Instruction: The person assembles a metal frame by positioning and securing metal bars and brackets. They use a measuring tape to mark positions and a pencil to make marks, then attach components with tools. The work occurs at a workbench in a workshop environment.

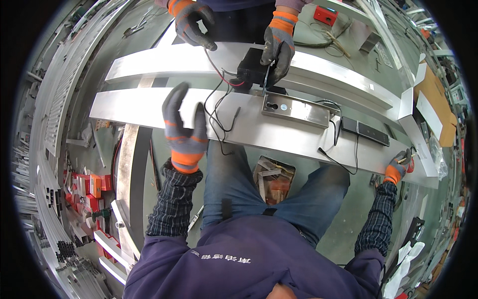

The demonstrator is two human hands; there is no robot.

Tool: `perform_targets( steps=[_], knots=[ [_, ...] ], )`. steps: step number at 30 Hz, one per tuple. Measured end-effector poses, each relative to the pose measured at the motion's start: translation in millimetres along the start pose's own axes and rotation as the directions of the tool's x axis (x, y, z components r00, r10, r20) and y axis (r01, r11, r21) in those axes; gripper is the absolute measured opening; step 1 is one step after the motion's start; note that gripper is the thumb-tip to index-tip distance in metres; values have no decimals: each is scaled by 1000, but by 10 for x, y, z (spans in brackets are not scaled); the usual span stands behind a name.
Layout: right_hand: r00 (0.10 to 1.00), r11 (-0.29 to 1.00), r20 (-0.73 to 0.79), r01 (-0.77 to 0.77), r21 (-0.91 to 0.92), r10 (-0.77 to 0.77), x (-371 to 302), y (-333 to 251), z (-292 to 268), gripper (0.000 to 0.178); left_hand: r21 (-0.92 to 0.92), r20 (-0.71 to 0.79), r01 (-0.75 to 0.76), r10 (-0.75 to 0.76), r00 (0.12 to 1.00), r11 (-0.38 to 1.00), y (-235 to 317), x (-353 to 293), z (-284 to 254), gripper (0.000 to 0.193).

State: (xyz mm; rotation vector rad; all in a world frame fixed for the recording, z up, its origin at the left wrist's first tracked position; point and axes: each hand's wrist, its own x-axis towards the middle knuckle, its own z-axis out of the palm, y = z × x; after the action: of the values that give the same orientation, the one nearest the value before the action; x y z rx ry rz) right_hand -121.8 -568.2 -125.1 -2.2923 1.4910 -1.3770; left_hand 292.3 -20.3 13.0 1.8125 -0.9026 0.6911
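My left hand [185,130], in a grey and orange glove, is raised over the near aluminium beam [134,107], thumb and fingers apart and nothing between them. Beside it hang loose black wires [216,117]. My right hand [396,169] is at the beam's right end, its fingers curled on something small and thin that I cannot make out. A silver metal housing [294,110] with a keyhole-shaped slot lies mid-beam, next to a slim black bar [366,131] with cables. Opposite, a co-worker's gloved hand [279,47] holds a thin tool at a black box [252,67]; their other hand [195,26] is near a red wire.
A second aluminium beam [343,74] runs behind the near one. On the right stands an opened cardboard box [433,102]. A tray of parts [274,180] sits on the floor between my legs. Red boxes [94,189] and stacked metal profiles [47,184] lie at the left.
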Motion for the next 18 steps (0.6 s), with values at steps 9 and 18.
perform_targets(
  steps=[9, 18],
  knots=[
    [998, 997, 46, -48, 66, 45, 39, 207, 21, 39, -103, 168, 39, -21, 986, 994, 135, 152, 460, 90],
    [999, 997, 12, -48, 61, 48, 22, 113, 29, 36, -179, 182, 193, -161, 970, 965, 48, -31, 688, 80]
  ],
)
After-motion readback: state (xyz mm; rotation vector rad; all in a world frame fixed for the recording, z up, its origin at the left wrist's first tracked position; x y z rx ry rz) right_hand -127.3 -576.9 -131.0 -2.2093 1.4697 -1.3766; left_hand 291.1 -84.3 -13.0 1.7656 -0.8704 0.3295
